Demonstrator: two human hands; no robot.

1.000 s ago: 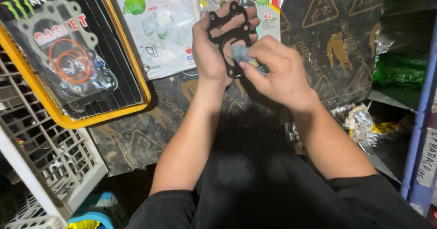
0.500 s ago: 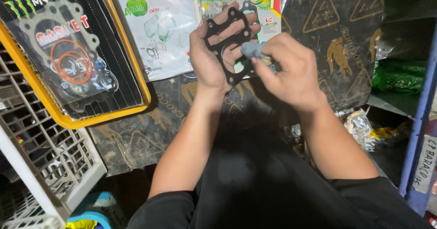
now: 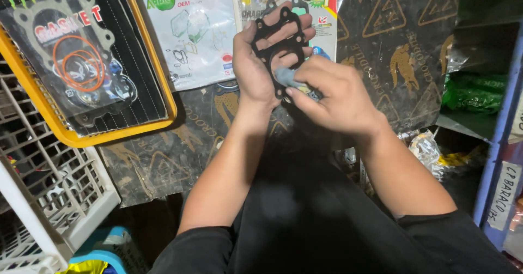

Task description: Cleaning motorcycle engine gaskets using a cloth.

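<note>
Upper centre of the frame: left hand (image 3: 256, 69) clamped on a black gasket (image 3: 275, 40), right hand (image 3: 335, 97) pinching a grey rag (image 3: 284, 77) against it. Best kept flat and well supported, rubbed lightly to avoid bending.

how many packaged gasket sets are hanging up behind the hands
3: a yellow-edged pack at far left, a white pack in the middle, and a red-and-yellow pack partly hidden behind the left hand. Others may lie out of frame.
</note>
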